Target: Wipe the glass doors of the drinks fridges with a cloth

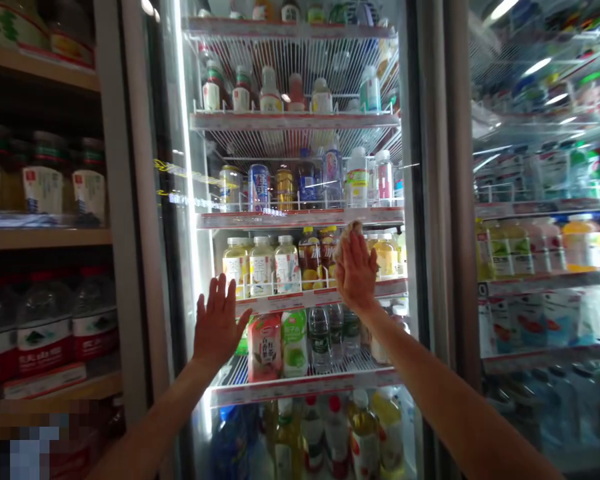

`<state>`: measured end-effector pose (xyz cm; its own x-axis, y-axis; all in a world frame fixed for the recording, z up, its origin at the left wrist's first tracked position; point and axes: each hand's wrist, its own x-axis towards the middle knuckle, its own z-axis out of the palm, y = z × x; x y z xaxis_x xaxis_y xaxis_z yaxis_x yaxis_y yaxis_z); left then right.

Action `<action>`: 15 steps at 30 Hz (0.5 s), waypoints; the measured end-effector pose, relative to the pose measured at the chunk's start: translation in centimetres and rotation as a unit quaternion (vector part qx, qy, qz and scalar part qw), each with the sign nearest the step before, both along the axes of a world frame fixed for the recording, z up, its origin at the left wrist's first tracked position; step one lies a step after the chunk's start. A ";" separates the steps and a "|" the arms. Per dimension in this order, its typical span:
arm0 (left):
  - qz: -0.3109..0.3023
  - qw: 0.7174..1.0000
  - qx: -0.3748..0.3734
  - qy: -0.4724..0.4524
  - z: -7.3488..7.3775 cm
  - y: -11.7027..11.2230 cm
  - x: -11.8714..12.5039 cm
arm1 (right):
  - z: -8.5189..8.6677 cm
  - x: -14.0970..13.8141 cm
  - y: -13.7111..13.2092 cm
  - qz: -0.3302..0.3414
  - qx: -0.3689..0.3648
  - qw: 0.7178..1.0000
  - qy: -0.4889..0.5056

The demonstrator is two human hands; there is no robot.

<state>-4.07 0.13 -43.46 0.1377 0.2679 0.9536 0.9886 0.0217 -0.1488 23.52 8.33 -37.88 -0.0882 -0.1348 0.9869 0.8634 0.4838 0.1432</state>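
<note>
My left hand is raised on the left, its palm toward the glass front of a lit drinks cooler and its fingers spread, with nothing in it. Higher and to the right, my right hand presses a crumpled light-coloured cloth to the glass. Most of the cloth is hidden behind the palm and fingers. Behind the glass, near my right hand, are brown bottles with yellow caps. Closest to my left hand are pale tea bottles and, lower down, a red drink pack.
Metal door framing runs down the right side of the cooler. Beyond it stands another glass-fronted cooler with bottles. To the left, open wooden shelving holds jars and large bottles. A bright light strip lines the cooler's left edge.
</note>
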 end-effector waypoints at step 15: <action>0.009 0.998 -0.019 -0.065 1.1 -0.6 -1.2 | 1.0 -3.6 -1.0 0.010 -0.032 0.999 -0.020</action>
